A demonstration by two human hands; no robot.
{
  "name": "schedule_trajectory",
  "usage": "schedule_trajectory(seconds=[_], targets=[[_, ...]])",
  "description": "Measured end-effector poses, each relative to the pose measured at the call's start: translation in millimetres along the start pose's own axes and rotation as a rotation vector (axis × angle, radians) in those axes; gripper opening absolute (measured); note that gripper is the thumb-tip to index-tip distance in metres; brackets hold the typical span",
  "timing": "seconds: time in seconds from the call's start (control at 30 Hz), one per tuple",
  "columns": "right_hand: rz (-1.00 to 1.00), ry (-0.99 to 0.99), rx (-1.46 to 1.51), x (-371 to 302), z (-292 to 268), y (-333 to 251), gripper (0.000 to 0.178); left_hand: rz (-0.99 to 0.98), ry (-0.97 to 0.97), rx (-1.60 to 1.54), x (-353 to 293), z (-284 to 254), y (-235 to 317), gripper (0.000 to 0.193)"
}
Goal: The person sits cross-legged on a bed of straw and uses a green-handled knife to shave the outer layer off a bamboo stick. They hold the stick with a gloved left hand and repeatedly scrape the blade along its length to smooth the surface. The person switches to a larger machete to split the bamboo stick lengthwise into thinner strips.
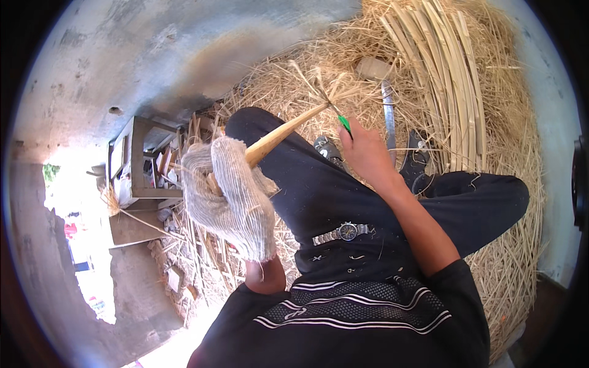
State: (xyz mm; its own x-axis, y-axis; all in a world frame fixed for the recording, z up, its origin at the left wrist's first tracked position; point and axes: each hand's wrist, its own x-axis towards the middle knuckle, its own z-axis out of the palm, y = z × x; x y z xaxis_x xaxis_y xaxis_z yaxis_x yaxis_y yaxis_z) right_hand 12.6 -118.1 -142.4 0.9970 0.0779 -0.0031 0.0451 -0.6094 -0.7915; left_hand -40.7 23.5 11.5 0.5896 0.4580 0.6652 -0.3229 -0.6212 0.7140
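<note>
My left hand [230, 193], in a thick grey-white knitted glove, is closed around a pale strip of bamboo or wood [285, 135]. The strip slants up and to the right across my left knee. At its far end, thin curled shavings [319, 86] stick out. My right hand [365, 150] is bare and closed around the green handle [345, 123] of a small tool, probably a knife. Its narrow tip meets the strip's far end, among the shavings. Most of the handle is hidden in my fist.
Straw-like shavings [503, 270] cover the floor. Long split strips [454, 92] lie in a bundle at the far right. A long curved blade [389, 113] lies beyond my right hand, near my shoes [417, 156]. A cluttered wooden cabinet [142, 159] stands left. A wristwatch shape [346, 231] shows on my lap.
</note>
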Motion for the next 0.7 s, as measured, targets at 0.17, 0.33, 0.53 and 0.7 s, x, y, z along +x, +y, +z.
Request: schedule_trajectory(seconds=[0.17,0.33,0.53,0.7], targets=[[-0.08,-0.069,0.343,-24,-24,-45,0.027,-0.194,0.01,-0.082,1,-2,6,0.019],[-0.235,-0.09,0.355,-42,-37,-66,0.041,-0.116,-0.073,-0.098,5,-10,-5,0.01],[-0.057,-0.165,0.428,-44,-37,-56,0.041,-0.187,-0.256,-0.138,12,-21,-5,0.011],[-0.146,-0.122,0.323,-48,-45,-57,0.034,-0.25,-0.319,-0.125,15,-24,2,0.01]])
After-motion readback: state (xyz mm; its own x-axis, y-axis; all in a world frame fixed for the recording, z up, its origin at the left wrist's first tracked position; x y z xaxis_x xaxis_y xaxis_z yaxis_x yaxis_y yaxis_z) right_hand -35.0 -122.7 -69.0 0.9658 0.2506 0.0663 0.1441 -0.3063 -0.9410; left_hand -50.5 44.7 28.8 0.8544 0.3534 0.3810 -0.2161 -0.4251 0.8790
